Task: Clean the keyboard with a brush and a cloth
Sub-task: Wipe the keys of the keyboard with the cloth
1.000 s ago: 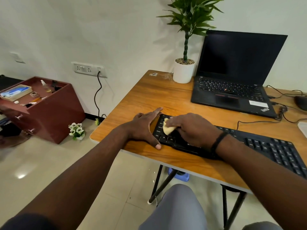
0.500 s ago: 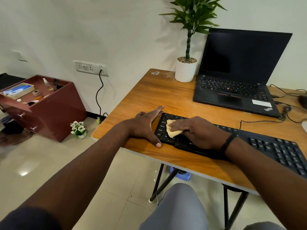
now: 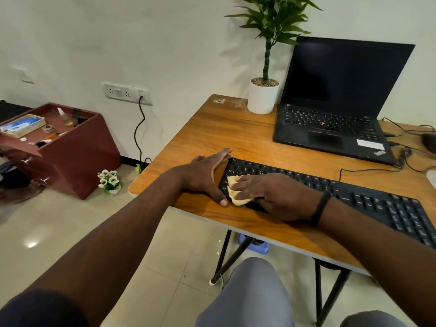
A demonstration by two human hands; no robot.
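A long black keyboard [image 3: 349, 197] lies along the front of the wooden desk [image 3: 247, 135]. My right hand [image 3: 276, 197] presses a small pale yellow cloth [image 3: 236, 190] onto the keyboard's left end, near its front corner. My left hand [image 3: 203, 175] rests flat on the desk beside that left end, with its fingers and thumb spread around the keyboard's edge. No brush is in sight.
An open black laptop [image 3: 337, 119] stands behind the keyboard, with a potted plant [image 3: 264, 95] to its left. Cables [image 3: 401, 159] and a mouse [image 3: 429, 142] lie at the right. A maroon cabinet [image 3: 61, 147] with small items stands on the floor at the left.
My right hand has drawn the cloth from the upper key rows toward the keyboard's front left corner. My left hand has stayed in place.
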